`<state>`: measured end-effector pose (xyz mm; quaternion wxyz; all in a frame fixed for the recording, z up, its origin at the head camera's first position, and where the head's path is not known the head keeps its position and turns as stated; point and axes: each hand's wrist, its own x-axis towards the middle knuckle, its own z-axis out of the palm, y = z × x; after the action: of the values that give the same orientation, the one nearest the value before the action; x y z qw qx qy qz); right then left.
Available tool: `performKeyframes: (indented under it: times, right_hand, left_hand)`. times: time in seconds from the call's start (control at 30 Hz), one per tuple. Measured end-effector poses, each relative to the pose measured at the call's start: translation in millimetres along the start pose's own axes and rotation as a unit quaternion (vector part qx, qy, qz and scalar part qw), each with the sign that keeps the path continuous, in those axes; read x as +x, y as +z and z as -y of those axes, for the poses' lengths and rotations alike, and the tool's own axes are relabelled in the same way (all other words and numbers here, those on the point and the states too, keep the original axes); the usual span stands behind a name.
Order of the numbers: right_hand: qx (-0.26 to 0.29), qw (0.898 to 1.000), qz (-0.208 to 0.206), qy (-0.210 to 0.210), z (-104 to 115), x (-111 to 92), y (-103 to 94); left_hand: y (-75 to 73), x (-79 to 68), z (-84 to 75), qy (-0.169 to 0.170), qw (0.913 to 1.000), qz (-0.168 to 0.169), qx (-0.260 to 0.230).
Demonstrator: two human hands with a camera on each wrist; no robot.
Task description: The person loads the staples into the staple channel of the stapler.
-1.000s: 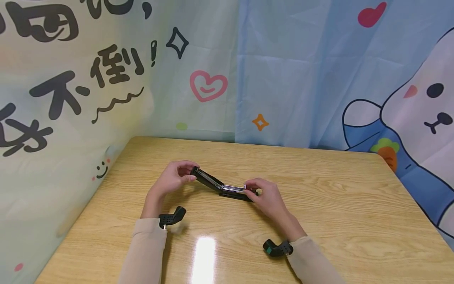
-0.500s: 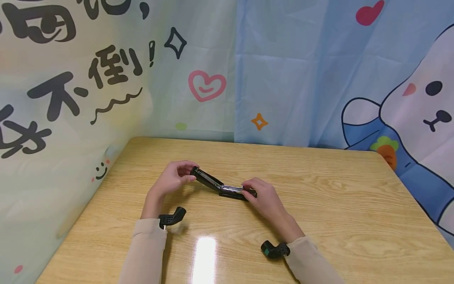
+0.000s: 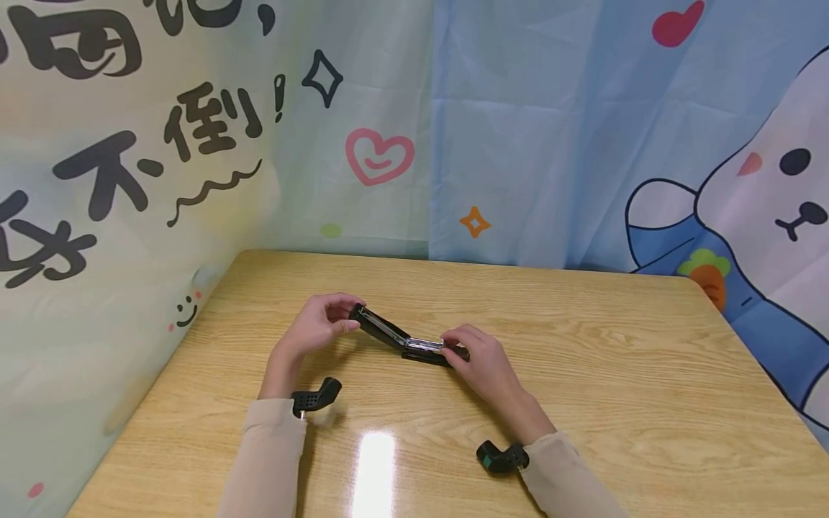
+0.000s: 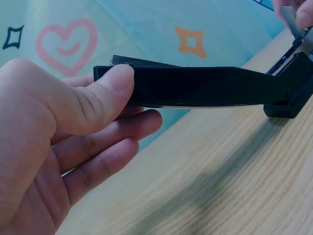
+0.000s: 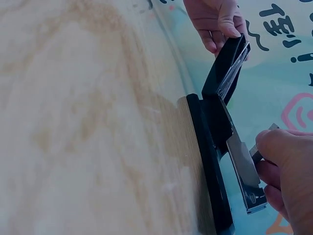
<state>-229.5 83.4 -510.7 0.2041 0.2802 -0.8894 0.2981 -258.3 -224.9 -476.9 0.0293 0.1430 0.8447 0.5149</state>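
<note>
A black stapler [image 3: 382, 329] is folded wide open over the table, its metal staple channel [image 5: 243, 164] bare. My left hand [image 3: 317, 324] pinches the end of the raised top arm, thumb on the near side in the left wrist view. The stapler's base [image 5: 211, 166] lies low at the table, with the channel standing a little above it. My right hand [image 3: 479, 357] pinches a short silver strip of staples [image 5: 256, 154] between thumb and fingers, right beside the channel. Part of the strip is hidden behind the thumb.
The wooden table [image 3: 615, 374] spreads out around both hands. Behind it hangs a printed cloth [image 3: 505, 144], and another printed cloth side [image 3: 129, 324] borders the left edge. Black wrist cameras [image 3: 316, 396] sit on both forearms.
My right hand has shifted slightly left along the stapler with the staple strip, then stayed about still. The left hand and the stapler's raised arm have kept their place.
</note>
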Motion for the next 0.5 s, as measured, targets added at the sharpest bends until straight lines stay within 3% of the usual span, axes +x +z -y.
performKeyframes:
  times: [0.27, 0.5]
  right_hand:
    - [-0.002, 1.000, -0.003, -0.014, 0.0, -0.7, -1.8]
    - [0.003, 1.000, -0.001, -0.002, -0.6, 0.1, -2.5]
  left_hand:
    - [1.0, 0.9, -0.5, 0.004, 1.0000, 0.002, 0.005]
    - [0.5, -0.3, 0.1, 0.001, 1.0000, -0.002, 0.010]
